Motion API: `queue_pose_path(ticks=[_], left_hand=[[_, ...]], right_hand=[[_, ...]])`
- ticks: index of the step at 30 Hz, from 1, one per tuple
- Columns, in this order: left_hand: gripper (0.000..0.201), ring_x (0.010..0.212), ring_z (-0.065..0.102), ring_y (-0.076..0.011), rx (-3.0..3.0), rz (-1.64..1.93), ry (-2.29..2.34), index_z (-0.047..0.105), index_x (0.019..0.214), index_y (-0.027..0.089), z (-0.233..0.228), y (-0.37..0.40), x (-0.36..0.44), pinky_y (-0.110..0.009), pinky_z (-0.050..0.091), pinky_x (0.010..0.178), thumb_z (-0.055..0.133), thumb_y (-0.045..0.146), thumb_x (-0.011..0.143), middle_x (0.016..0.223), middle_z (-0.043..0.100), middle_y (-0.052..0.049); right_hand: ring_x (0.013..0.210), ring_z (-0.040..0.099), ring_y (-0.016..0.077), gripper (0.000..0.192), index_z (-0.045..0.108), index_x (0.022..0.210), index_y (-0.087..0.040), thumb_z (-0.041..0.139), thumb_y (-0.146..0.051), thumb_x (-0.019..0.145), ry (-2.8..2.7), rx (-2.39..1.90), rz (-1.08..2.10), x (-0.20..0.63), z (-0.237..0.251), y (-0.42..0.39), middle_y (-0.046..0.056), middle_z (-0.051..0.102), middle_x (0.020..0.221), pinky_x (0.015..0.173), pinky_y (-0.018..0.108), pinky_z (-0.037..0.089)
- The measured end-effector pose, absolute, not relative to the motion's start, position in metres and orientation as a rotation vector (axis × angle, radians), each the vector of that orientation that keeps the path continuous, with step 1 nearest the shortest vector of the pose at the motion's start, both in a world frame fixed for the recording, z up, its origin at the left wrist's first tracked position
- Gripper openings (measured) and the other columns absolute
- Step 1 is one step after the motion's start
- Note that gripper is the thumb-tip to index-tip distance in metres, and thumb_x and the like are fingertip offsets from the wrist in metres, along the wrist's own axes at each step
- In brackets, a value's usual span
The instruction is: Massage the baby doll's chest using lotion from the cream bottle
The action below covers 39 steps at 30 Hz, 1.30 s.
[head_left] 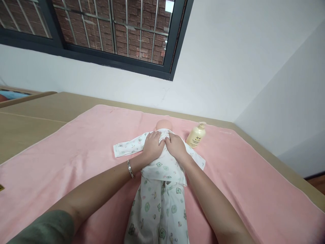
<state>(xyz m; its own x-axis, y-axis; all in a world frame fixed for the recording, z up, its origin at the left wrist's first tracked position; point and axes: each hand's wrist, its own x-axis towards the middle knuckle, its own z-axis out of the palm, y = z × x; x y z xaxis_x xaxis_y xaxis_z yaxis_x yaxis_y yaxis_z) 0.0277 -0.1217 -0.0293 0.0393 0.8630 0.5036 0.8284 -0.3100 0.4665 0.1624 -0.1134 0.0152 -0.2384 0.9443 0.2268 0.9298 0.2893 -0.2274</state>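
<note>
A bald baby doll lies stretched out with its head away from me, dressed in a white patterned top and matching trousers. My left hand rests on the upper left of the top, fingers extended toward the shoulder. On the other side, my right hand lies on the upper right of the top in the same way. Both thumbs come close together at the middle, where the cloth bunches up. The sleeves spread out to either side. Whether the doll lies face up or face down, I cannot tell.
A pink blanket covers much of the wooden surface. To the right of the doll stands a pale yellow pump bottle. A white wall and a dark-framed window with bars rise behind.
</note>
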Motion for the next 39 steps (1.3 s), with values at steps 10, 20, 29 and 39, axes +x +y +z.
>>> queue_pose_path(ticks=[10, 20, 29, 39], left_hand=[[0.043, 0.127, 0.056, -0.0313, 2.245, 1.127, 1.812, 0.060, 0.130, 0.008, -0.026, -0.124, 0.028, -0.046, 0.039, 0.114, 0.045, 0.026, 0.094, 0.135, 0.065, -0.016], [0.041, 0.126, 0.057, -0.0307, 2.249, 1.140, 1.809, 0.061, 0.128, 0.010, -0.026, -0.123, 0.027, -0.047, 0.040, 0.114, 0.045, 0.027, 0.095, 0.132, 0.066, -0.015], [0.044, 0.127, 0.057, -0.0305, 2.255, 0.975, 1.780, 0.058, 0.131, 0.013, -0.018, -0.116, 0.020, -0.046, 0.042, 0.112, 0.045, 0.031, 0.093, 0.133, 0.066, -0.014], [0.039, 0.120, 0.061, -0.0308, 2.239, 0.919, 1.764, 0.062, 0.121, 0.015, -0.015, -0.112, 0.013, -0.046, 0.045, 0.107, 0.045, 0.031, 0.091, 0.125, 0.069, -0.014]], right_hand=[[0.098, 0.062, 0.0247, 0.032, 0.064, 0.107, -0.013, 0.036, -0.026, 0.099, -2.252, -1.685, 0.048, 0.165, 0.014, -0.113, 0.014, 0.071, 0.107, 0.081, 0.030, 0.037], [0.098, 0.063, 0.0250, 0.037, 0.065, 0.112, -0.014, 0.035, -0.033, 0.101, -2.278, -1.687, 0.095, 0.171, 0.018, -0.112, 0.015, 0.072, 0.107, 0.079, 0.029, 0.038], [0.099, 0.063, 0.0244, 0.034, 0.063, 0.109, -0.014, 0.035, -0.030, 0.103, -2.293, -1.676, 0.053, 0.170, 0.019, -0.114, 0.013, 0.072, 0.108, 0.082, 0.030, 0.039], [0.113, 0.059, 0.0284, 0.031, 0.062, 0.115, -0.012, 0.037, -0.023, 0.099, -2.339, -1.627, 0.004, 0.160, 0.025, -0.134, 0.016, 0.069, 0.119, 0.095, 0.034, 0.039]])
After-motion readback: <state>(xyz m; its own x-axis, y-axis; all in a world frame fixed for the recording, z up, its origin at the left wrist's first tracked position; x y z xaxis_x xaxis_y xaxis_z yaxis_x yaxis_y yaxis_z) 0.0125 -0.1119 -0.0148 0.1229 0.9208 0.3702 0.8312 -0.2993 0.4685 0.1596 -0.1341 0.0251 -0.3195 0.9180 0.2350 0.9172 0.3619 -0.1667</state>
